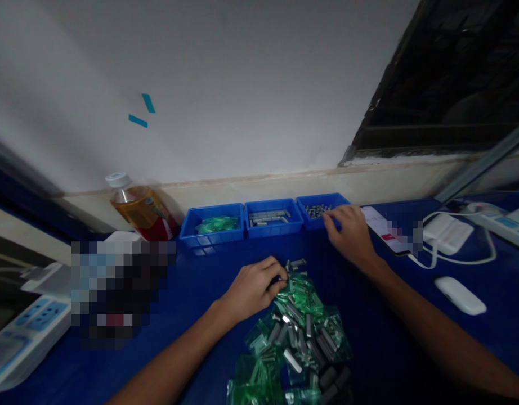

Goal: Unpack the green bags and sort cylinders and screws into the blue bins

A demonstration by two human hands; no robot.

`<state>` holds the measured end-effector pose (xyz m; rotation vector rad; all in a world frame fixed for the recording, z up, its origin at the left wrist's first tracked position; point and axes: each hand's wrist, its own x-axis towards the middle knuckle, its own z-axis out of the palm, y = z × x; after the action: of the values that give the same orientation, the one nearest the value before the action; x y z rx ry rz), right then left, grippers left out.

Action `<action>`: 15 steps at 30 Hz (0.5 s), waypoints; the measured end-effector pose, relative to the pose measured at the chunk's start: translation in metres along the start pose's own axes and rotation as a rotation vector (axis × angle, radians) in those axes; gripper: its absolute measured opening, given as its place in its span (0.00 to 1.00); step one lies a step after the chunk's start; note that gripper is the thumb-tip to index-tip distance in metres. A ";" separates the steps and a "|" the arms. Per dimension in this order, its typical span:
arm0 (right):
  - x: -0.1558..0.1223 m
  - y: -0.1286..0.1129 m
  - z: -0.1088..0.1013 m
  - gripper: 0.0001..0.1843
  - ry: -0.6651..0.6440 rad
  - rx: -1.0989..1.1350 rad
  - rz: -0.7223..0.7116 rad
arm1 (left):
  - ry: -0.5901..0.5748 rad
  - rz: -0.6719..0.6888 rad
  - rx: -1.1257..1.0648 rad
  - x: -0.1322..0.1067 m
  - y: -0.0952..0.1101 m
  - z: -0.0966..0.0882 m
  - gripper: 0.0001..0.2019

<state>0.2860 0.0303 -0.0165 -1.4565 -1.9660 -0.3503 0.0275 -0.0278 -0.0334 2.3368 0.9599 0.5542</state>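
My left hand [256, 288] rests at the upper left of a pile of small green plastic bags [299, 292]. Its fingers are curled, thumb close to the fingertips; anything between them is too small to make out. Just past those fingers lie several loose screws [297, 263]. My right hand [350, 232] is at the front right of the right blue bin [302, 209], which contains small metal parts [317, 211]. The right fingers are bent inward, and what they hold, if anything, is hidden. Metal cylinders [309, 326] lie among the bags nearer to me.
The left blue bin [189, 236] contains green bags, the middle bin [273, 228] metal rods. A drink bottle [137, 208] leans at the back left. To the right are a phone [384, 229], a white charger [448, 233] with cables and a white oval case [461, 295].
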 end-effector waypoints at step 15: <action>-0.046 -0.088 0.001 0.04 -0.357 0.310 -0.357 | 0.101 -0.118 -0.596 -0.001 -0.014 0.000 0.13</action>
<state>0.2124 -0.0341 -0.0327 -1.0201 -2.4445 0.0731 0.0193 -0.0204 -0.0423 1.7251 0.8279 0.7908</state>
